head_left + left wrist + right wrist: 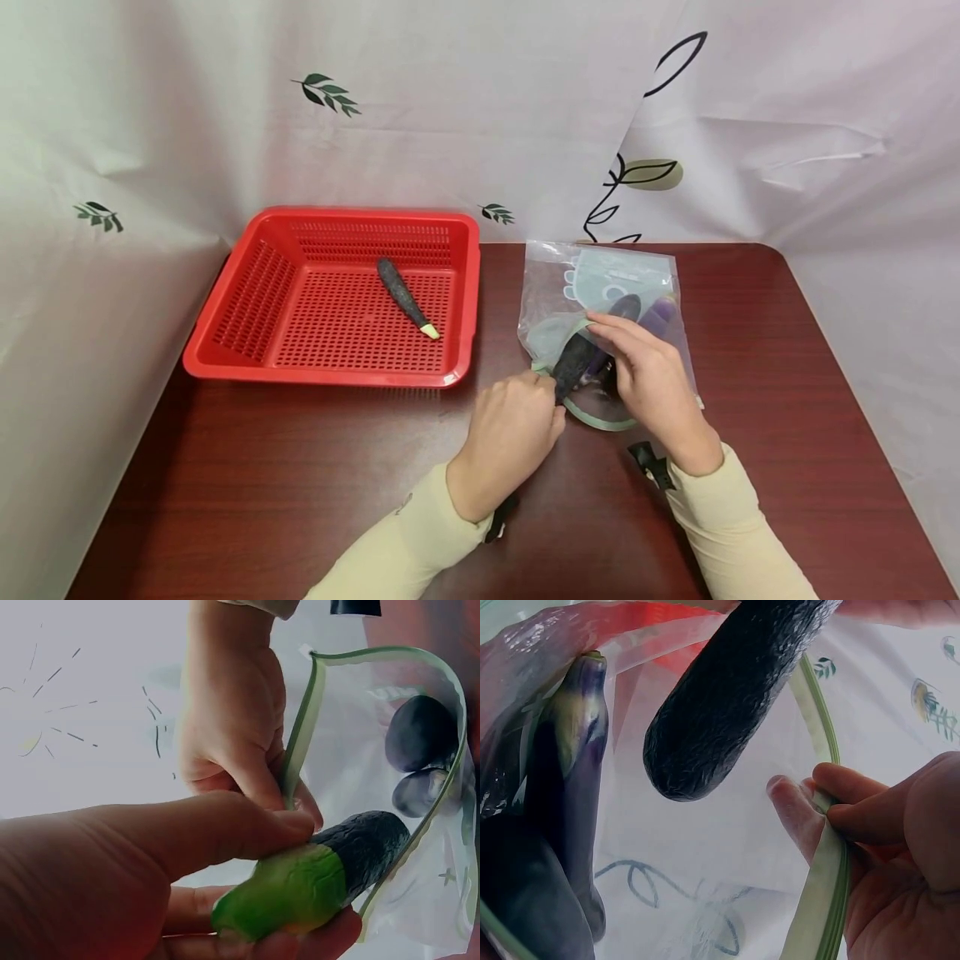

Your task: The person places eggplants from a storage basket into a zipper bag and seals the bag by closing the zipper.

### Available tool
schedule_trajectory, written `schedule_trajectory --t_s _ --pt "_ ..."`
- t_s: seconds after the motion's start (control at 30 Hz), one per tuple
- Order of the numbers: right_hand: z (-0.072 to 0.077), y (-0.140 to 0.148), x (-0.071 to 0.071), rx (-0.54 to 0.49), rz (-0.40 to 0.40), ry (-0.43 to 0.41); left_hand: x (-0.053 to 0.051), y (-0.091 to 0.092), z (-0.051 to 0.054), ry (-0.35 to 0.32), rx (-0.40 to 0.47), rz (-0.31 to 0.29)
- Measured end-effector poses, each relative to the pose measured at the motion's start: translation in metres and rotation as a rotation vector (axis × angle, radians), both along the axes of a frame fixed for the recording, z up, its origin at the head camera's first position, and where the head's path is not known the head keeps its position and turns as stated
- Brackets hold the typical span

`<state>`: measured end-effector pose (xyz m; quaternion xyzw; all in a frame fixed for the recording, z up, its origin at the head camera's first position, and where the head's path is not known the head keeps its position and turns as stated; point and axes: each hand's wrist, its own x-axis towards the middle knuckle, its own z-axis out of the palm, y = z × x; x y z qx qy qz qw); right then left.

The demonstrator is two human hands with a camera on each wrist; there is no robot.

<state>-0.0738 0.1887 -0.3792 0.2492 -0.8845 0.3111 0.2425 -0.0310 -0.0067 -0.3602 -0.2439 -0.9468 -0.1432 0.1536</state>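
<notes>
My left hand (512,433) grips a dark, wrinkled eggplant (574,362) by its bright green stem end (296,889), thumb on one side and fingers on the other. The dark end points into the mouth of a clear zip bag (542,279). My right hand (900,847) pinches the bag's green zip rim (825,889) between thumb and fingers, and the mouth stands open. Inside the bag lie dark purple eggplants (581,765), partly hidden in the head view by the right hand and the bag's print. The held eggplant slants downward in the right wrist view.
A red plastic basket (330,375) stands on the left of the brown table (300,467), with one dark eggplant (405,293) with a pale green tip in it. White patterned cloth (450,125) hangs behind the table and at its sides.
</notes>
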Motion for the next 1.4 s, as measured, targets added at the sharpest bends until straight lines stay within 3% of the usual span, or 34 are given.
schedule_trajectory --t_s 0.27,0.4,0.73,1.07,1.4 --pt "-0.001 0.0 0.0 -0.009 0.002 0.008 0.002 0.012 -0.008 0.105 -0.03 0.077" --pt "-0.001 0.0 0.0 -0.009 0.003 0.015 0.001 0.018 -0.011 0.127 -0.047 0.1" --pt "-0.001 0.001 0.0 -0.004 0.008 0.031 -0.002 0.03 -0.014 0.129 -0.084 0.143" --pt "0.0 0.001 -0.001 -0.003 0.01 0.034 -0.006 0.035 -0.008 0.057 -0.161 0.12" --pt "0.001 0.002 -0.001 -0.013 0.011 0.036 -0.008 0.044 -0.011 0.245 -0.246 0.136"
